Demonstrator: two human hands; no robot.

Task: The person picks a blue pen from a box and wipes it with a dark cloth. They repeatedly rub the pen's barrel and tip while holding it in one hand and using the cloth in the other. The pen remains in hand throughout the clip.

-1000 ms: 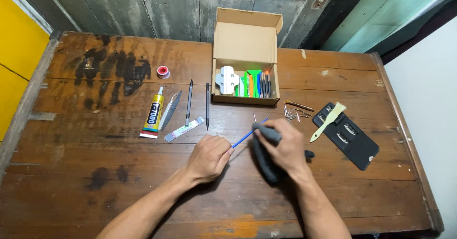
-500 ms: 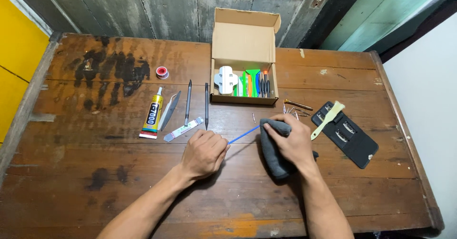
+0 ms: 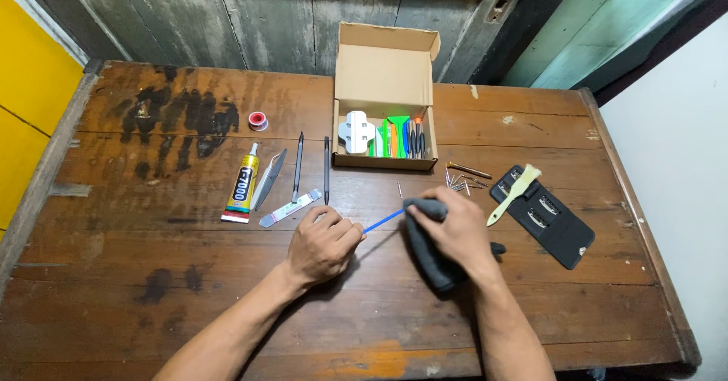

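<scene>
My left hand (image 3: 322, 244) is closed around one end of a thin blue rod-shaped tool (image 3: 383, 220) just above the wooden table (image 3: 152, 275). My right hand (image 3: 455, 229) grips a dark grey cloth (image 3: 426, 256) and presses it over the other end of the blue tool. Both hands sit near the table's middle, in front of an open cardboard box (image 3: 385, 70).
The box holds a white part and green, blue and black tools (image 3: 390, 134). To the left lie a glue tube (image 3: 243, 185), tweezers (image 3: 269, 178), two dark picks (image 3: 326, 169) and a small red-white roll (image 3: 258, 121). Small screws (image 3: 461, 180), a pale brush (image 3: 514, 194) and a black case (image 3: 542, 216) are right.
My right hand with the cloth has slid along the blue tool and shifted slightly; the left hand has stayed on its end. The view moved a little.
</scene>
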